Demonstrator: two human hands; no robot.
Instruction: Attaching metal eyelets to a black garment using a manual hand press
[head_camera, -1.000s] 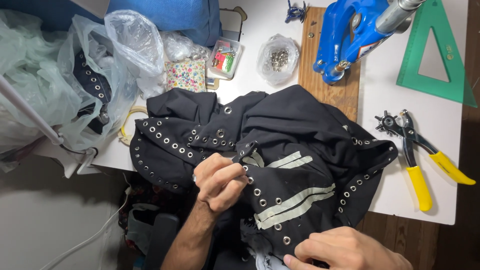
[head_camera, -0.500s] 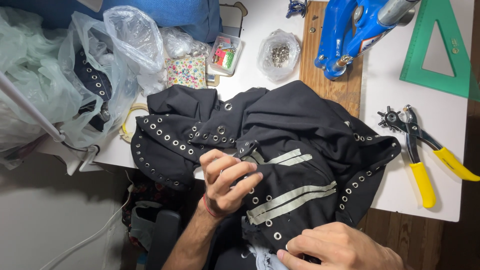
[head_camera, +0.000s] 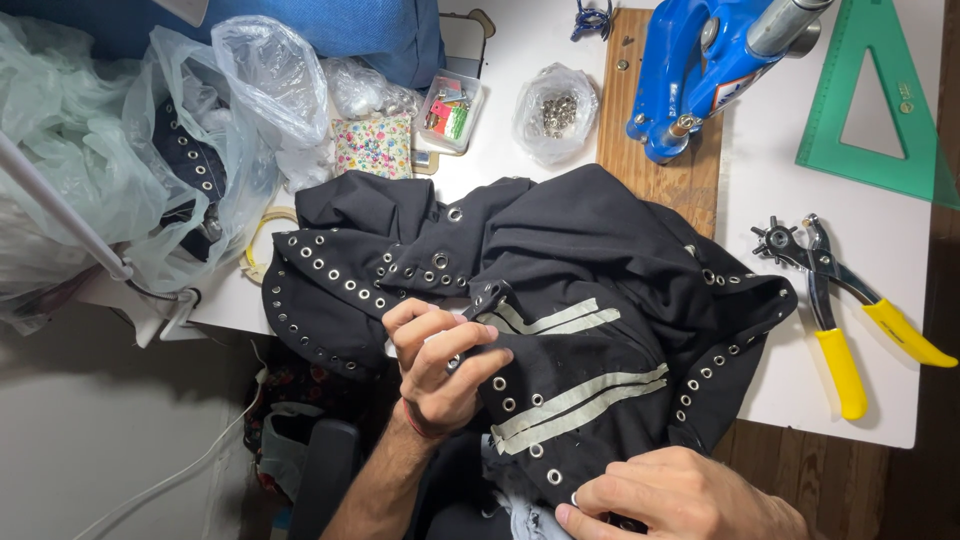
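A black garment (head_camera: 590, 260) studded with rows of metal eyelets and grey stripes lies bunched over the near edge of a white table (head_camera: 770, 190). My left hand (head_camera: 440, 355) pinches a fold of the garment near a small black strap end at its middle. My right hand (head_camera: 680, 495) presses down on the garment's lower hem at the bottom of the view, fingers curled over the cloth.
Yellow-handled punch pliers (head_camera: 835, 300) lie at the right. A blue hand press (head_camera: 700, 65) stands on a wooden board (head_camera: 635, 140). A bag of metal eyelets (head_camera: 557, 112), a green set square (head_camera: 880, 100), a small box and plastic bags (head_camera: 130, 170) lie at the back and left.
My left hand has shifted slightly right and up along the garment's fold, closing its grip on the cloth. My right hand has stayed on the hem.
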